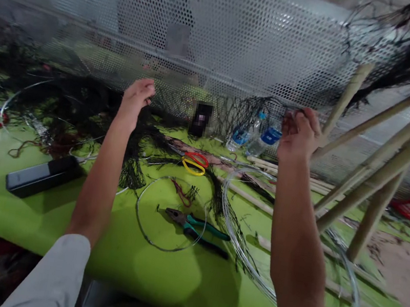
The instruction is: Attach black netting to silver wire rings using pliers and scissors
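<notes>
Right hand [299,132]: raised, fingers nearly closed on black netting [252,100], apparently keeping it lifted.
Left hand [139,94]: raised, fingers curled, part-open; hold cannot be told.
Black netting: one hanging piece, far, right of centre.
Pliers [187,222]: one, near centre, probably laid within reach.
Scissors handles [191,172]: two pairs, centre and left.
Bottles [271,136]: two, far right of centre.

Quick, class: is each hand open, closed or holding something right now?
Left hand: fingers curled; any hold cannot be told.
Right hand: closed on black netting.
</notes>
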The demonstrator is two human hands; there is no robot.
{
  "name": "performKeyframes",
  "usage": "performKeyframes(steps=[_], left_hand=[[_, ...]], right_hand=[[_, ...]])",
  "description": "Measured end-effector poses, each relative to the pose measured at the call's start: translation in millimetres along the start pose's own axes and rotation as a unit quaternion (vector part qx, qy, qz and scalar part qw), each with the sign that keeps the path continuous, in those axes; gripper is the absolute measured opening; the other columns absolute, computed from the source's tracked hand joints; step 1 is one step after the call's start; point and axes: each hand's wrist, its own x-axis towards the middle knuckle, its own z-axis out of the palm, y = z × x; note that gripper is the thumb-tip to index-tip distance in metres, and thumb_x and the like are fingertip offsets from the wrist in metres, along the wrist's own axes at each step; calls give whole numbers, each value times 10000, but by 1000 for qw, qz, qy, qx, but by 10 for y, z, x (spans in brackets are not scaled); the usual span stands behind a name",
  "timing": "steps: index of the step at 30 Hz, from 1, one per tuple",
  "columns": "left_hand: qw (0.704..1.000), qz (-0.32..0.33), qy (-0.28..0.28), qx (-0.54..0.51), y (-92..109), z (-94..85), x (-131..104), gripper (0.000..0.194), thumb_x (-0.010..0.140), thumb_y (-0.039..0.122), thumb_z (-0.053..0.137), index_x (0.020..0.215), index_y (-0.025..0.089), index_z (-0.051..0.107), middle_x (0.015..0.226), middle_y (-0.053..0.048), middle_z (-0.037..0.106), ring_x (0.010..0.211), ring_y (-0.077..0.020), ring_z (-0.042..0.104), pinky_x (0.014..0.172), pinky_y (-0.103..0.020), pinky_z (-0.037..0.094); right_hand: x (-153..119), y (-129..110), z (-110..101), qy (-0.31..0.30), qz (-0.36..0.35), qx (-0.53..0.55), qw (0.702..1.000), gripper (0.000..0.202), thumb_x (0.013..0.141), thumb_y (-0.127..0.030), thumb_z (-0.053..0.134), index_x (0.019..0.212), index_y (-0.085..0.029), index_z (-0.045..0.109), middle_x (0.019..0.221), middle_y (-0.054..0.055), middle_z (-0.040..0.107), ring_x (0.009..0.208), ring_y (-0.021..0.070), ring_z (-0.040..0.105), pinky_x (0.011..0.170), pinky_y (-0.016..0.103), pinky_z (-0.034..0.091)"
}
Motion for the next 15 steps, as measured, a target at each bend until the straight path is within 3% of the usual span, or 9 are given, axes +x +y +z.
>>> performKeyframes(steps=[4, 8, 12, 15], left_hand=[[984, 11, -96, 147, 75, 194, -216, 395, 1003, 437, 669, 1299, 175, 656, 1229, -110, 732, 1084, -242, 722, 957, -423, 604], [947, 45, -128, 293, 191, 371, -517, 407, 1015, 394, 682, 1354, 175, 627, 1392, -123, 630, 1224, -279, 649, 1036, -514, 579], [912, 63, -162, 372, 273, 422, -720, 365, 911, 330, 789, 1230, 161, 735, 1599, -164, 478, 1525, -395, 384, 1291, -570, 320], [895, 6, -151, 420, 192, 320, -703, 554, 874, 369, 826, 1382, 211, 670, 1729, -169, 282, 1594, -492, 211, 1268, -693, 276]], right_hand=[[-254, 31, 156, -47, -29, -122, 991, 159, 952, -299, 678, 1070, -214, 744, 1100, 80, 786, 1061, 247, 736, 957, 429, 592], [-516, 81, 127, -116, -38, -276, 953, 325, 1023, -406, 669, 1267, -190, 676, 1312, 96, 687, 1127, 234, 693, 971, 456, 603], [-814, 120, 139, -239, -52, -388, 888, 365, 1014, -396, 682, 1322, -200, 652, 1391, 106, 647, 1209, 264, 665, 1023, 501, 579], [-1146, 153, 339, -343, -90, -398, 846, 438, 996, -387, 702, 1386, -202, 628, 1497, 122, 588, 1372, 324, 570, 1146, 597, 478]])
